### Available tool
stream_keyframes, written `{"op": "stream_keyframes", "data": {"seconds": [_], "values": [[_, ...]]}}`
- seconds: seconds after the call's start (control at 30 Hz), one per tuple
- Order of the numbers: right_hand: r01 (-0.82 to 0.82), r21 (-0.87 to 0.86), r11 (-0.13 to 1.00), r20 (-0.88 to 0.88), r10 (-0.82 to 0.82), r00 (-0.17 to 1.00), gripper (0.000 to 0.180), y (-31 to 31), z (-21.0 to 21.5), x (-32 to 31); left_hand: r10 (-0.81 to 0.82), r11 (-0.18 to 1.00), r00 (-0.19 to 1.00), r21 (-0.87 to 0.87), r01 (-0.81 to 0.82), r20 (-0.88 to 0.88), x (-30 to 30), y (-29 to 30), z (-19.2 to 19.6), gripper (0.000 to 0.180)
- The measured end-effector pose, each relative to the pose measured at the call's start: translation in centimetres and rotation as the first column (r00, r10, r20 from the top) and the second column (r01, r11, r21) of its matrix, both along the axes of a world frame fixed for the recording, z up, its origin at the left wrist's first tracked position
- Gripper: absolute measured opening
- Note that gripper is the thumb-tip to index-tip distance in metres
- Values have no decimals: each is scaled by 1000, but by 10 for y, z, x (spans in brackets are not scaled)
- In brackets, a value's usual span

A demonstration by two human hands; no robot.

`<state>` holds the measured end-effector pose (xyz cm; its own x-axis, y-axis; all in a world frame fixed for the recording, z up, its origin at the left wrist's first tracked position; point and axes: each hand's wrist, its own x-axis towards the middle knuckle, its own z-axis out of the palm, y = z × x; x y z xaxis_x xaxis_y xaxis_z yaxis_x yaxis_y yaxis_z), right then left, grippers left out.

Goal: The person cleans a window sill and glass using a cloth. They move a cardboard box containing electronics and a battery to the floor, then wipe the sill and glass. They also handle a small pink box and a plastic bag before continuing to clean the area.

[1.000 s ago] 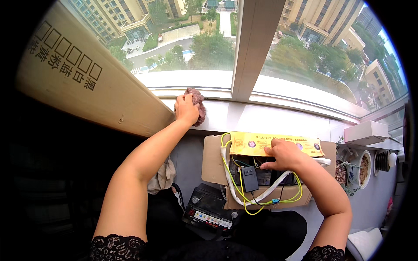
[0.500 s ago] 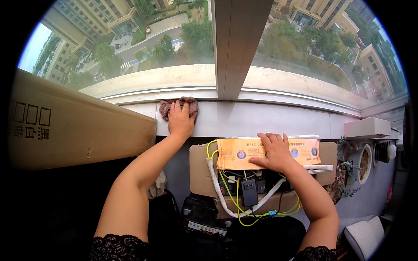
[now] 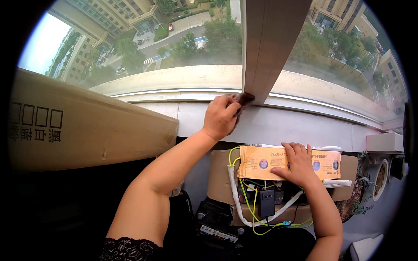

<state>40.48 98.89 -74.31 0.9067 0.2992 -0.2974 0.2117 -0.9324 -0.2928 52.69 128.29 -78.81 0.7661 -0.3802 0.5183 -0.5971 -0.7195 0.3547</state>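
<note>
One black battery (image 3: 215, 213): beside the near left corner of the cardboard box (image 3: 220, 178).
Black adapter (image 3: 267, 203): at the box's near edge.
Right hand (image 3: 299, 163): fingers spread, resting on an orange packet (image 3: 257, 169) along the box's far edge.
Left hand (image 3: 221, 117): fingers grasping a brown cloth (image 3: 245, 98).
Cloth: at the far edge of the windowsill (image 3: 300, 124), by the window post's (image 3: 271, 48) foot.

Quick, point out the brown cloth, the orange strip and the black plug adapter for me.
Brown cloth (image 3: 247, 99): head view, on its dark upper-right end.
Orange strip (image 3: 260, 169): head view, on its left half.
Black plug adapter (image 3: 266, 205): head view, on the middle of its casing.
</note>
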Motion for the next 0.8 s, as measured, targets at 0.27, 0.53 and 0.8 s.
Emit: {"op": "stream_keyframes", "data": {"seconds": [0.27,0.53,0.8], "values": [[-16,10,1000,46,15,999,90,2,-4,0,834,552,485,402,-731,-262,-16,41,-61,44],[-9,31,999,15,8,1000,90,0,1,2,563,548,629,-328,-770,-536,-13,31,-28,30],[-13,80,997,46,9,999,89,-3,3,2,700,-452,16,-460,-764,-714,72,167,34,31]]}}
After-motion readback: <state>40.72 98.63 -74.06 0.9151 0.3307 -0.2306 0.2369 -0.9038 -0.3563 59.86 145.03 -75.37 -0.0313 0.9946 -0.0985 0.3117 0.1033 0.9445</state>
